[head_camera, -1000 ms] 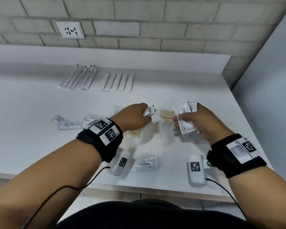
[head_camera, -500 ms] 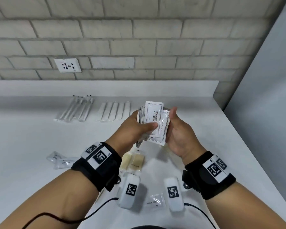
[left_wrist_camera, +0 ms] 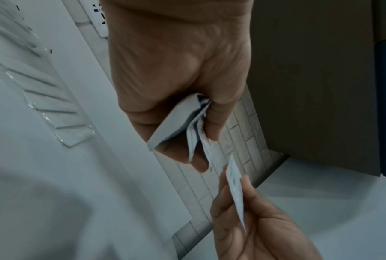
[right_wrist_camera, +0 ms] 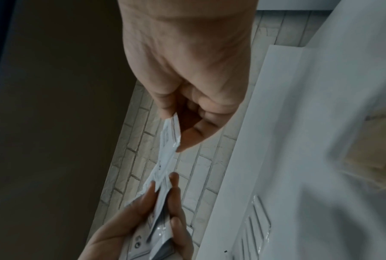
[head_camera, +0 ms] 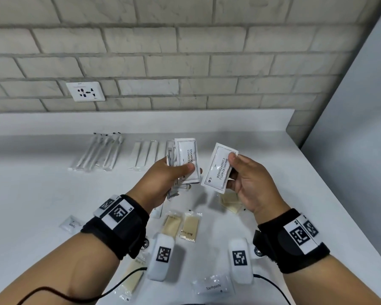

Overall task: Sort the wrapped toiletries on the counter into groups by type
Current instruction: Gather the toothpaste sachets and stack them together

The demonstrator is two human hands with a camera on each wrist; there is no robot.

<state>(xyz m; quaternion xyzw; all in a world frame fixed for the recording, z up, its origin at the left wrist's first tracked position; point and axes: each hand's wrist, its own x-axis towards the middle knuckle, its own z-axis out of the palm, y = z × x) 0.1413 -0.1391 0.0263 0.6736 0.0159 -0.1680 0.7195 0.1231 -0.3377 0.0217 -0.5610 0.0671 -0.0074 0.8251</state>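
My left hand (head_camera: 174,172) grips a fanned stack of white shampoo sachets (head_camera: 186,160) above the middle of the white counter (head_camera: 42,194); the stack (left_wrist_camera: 191,126) shows edge-on in the left wrist view. My right hand (head_camera: 238,170) pinches a single shampoo sachet (head_camera: 218,168) just to the right, apart from the stack; it appears as the sachet (right_wrist_camera: 168,142) in the right wrist view. Tan soap packets (head_camera: 182,225) lie below the hands, another tan packet (head_camera: 230,200) lies under my right palm. A toothpaste packet (head_camera: 212,287) rests near the front edge.
Wrapped toothbrushes (head_camera: 99,151) and a row of flat white packets (head_camera: 146,155) lie at the back. A small white sachet (head_camera: 70,224) lies at the left and a tan packet (head_camera: 131,280) under my left forearm. A brick wall with a socket (head_camera: 86,91) stands behind; a grey panel (head_camera: 356,128) bounds the right.
Both hands rose from the counter with the sachets, came together, then parted. My right hand has drawn one shampoo sachet away to the right of the stack in my left hand.
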